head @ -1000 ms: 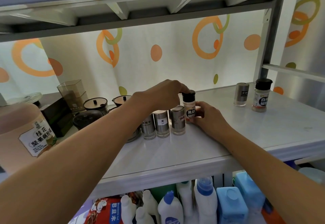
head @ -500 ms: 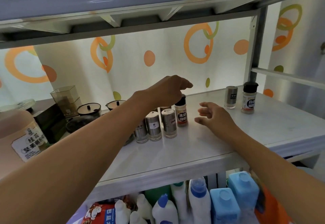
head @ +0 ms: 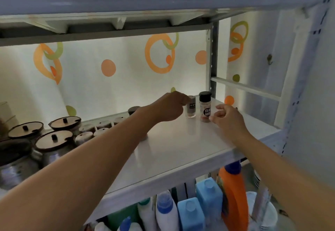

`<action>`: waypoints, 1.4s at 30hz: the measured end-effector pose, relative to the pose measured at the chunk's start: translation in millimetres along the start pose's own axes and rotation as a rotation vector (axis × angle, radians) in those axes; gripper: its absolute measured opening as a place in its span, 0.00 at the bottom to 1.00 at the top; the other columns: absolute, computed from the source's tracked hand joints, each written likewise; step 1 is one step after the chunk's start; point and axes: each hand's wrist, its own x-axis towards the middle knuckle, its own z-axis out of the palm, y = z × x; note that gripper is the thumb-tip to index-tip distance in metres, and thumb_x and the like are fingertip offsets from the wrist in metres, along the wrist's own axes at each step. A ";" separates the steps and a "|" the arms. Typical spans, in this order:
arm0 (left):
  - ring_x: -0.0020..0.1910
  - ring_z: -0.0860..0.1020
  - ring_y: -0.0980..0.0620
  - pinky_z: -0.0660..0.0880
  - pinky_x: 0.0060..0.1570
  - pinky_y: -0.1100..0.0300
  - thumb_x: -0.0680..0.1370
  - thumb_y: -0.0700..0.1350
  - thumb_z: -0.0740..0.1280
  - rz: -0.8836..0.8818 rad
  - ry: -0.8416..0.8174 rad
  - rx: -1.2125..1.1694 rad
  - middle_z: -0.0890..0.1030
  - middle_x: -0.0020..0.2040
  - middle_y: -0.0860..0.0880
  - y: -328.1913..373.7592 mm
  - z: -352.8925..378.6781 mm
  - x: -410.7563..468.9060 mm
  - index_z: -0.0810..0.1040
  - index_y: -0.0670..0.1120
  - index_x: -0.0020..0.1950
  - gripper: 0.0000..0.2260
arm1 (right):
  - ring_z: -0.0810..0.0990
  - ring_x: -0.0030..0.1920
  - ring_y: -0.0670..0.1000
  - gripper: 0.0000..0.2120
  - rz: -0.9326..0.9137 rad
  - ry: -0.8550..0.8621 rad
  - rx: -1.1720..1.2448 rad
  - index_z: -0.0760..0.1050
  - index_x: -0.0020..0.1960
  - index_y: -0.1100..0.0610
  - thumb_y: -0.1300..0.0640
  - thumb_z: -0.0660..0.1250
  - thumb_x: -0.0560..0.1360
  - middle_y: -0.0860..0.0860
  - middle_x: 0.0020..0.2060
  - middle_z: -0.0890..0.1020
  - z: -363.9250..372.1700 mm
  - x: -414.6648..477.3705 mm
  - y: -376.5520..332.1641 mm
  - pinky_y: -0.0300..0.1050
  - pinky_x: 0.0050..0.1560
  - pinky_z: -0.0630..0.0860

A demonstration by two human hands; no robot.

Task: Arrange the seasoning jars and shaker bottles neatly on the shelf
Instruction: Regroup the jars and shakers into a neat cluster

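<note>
Two hands at the shelf's (head: pixel 172 151) far right. Left hand (head: pixel 170 106) closed around the steel shaker (head: pixel 191 110), upright on the shelf. Right hand (head: pixel 226 117), fingers curled, touches the black-capped jar (head: pixel 205 106) just beside it; grip unclear. Lidded pots (head: pixel 54 140) stand well left.

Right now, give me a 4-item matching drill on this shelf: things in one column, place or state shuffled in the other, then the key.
Things
1. metal shaker
2. black-capped bottle
3. orange bottle
4. lidded jars

Place or state
A. lower shelf, beside blue bottles
B. left end of the shelf, grouped
C. at the left hand fingertips
D. just left of the right hand, label facing out

Pairs: 1-C, 2-D, 3-A, 4-B
</note>
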 end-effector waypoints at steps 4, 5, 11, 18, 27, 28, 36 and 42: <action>0.70 0.71 0.50 0.66 0.69 0.58 0.73 0.27 0.51 0.023 -0.029 0.027 0.74 0.69 0.46 6.6 8.2 3.2 0.74 0.46 0.68 0.28 | 0.75 0.53 0.50 0.25 0.037 0.013 -0.017 0.68 0.69 0.56 0.54 0.71 0.75 0.53 0.59 0.78 5.4 16.1 3.4 0.42 0.54 0.73; 0.70 0.71 0.50 0.65 0.70 0.58 0.73 0.27 0.51 0.025 -0.029 0.027 0.74 0.69 0.46 7.4 9.9 4.3 0.74 0.45 0.68 0.28 | 0.76 0.55 0.51 0.26 0.042 0.012 -0.013 0.68 0.69 0.56 0.53 0.71 0.74 0.53 0.60 0.78 6.6 19.8 3.3 0.44 0.56 0.74; 0.70 0.71 0.51 0.65 0.69 0.62 0.74 0.28 0.53 0.049 -0.035 0.074 0.74 0.69 0.47 6.1 9.4 8.8 0.73 0.45 0.69 0.27 | 0.76 0.60 0.53 0.29 0.059 -0.059 0.001 0.66 0.71 0.56 0.53 0.72 0.74 0.54 0.63 0.77 14.5 31.0 3.2 0.43 0.58 0.71; 0.69 0.71 0.53 0.67 0.68 0.62 0.73 0.29 0.53 0.114 -0.007 0.100 0.75 0.69 0.48 7.1 -4.7 5.8 0.75 0.45 0.68 0.27 | 0.77 0.61 0.56 0.27 0.005 -0.067 -0.062 0.68 0.69 0.57 0.56 0.73 0.73 0.55 0.62 0.79 25.4 34.2 -2.6 0.49 0.63 0.72; 0.67 0.73 0.54 0.66 0.66 0.65 0.74 0.31 0.54 0.184 0.086 0.219 0.77 0.67 0.48 -1.1 -36.1 -25.5 0.75 0.46 0.67 0.25 | 0.79 0.57 0.56 0.22 -0.110 -0.149 -0.230 0.75 0.64 0.58 0.52 0.73 0.73 0.55 0.59 0.81 41.8 5.3 -18.4 0.46 0.59 0.73; 0.66 0.74 0.54 0.66 0.63 0.68 0.75 0.31 0.55 0.183 0.097 0.235 0.77 0.66 0.48 -4.0 -40.6 -30.7 0.75 0.46 0.67 0.24 | 0.79 0.57 0.56 0.22 -0.132 -0.160 -0.231 0.75 0.64 0.58 0.52 0.72 0.73 0.55 0.59 0.81 46.1 -3.0 -22.0 0.44 0.57 0.72; 0.62 0.76 0.56 0.68 0.56 0.70 0.76 0.31 0.53 0.053 0.056 0.242 0.79 0.64 0.49 -30.0 -74.2 -71.5 0.78 0.48 0.64 0.24 | 0.80 0.54 0.53 0.20 -0.191 -0.212 -0.175 0.76 0.62 0.56 0.51 0.72 0.73 0.53 0.58 0.82 83.1 -52.8 -53.6 0.42 0.54 0.72; 0.60 0.79 0.50 0.76 0.59 0.54 0.75 0.33 0.55 0.004 0.072 0.232 0.80 0.63 0.50 -54.1 -90.9 -93.5 0.80 0.49 0.62 0.23 | 0.77 0.46 0.48 0.16 -0.258 -0.274 -0.185 0.77 0.57 0.54 0.50 0.72 0.72 0.51 0.53 0.83 111.2 -72.3 -75.5 0.41 0.50 0.72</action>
